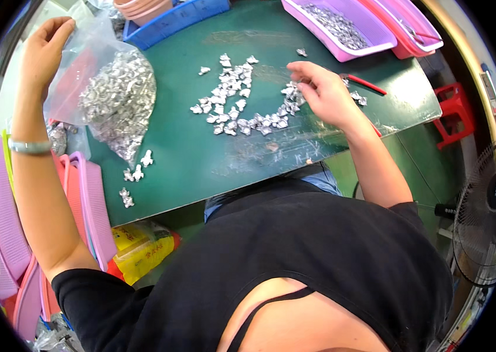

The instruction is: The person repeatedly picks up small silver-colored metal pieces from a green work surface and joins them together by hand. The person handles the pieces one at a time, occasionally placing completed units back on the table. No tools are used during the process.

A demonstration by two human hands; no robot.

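My left hand (48, 50) is raised at the far left and grips the top of a clear plastic bag (78, 70) that hangs full of small silver metal parts (119, 100). My right hand (324, 91) rests on the green table (189, 158), fingers curled over a few of the loose silver parts (236, 100) spread across the middle of it. Whether the fingers pinch a piece I cannot tell. A few more silver parts (133, 173) lie below the bag near the table's front edge.
A purple tray (377, 41) holding silver parts and a pink tray (418, 26) stand at the back right. A blue bin (171, 20) is at the back. A red tool (368, 85) lies beside my right hand. Pink baskets (1, 229), a red stool (456, 111) and a fan (485, 217) flank the table.
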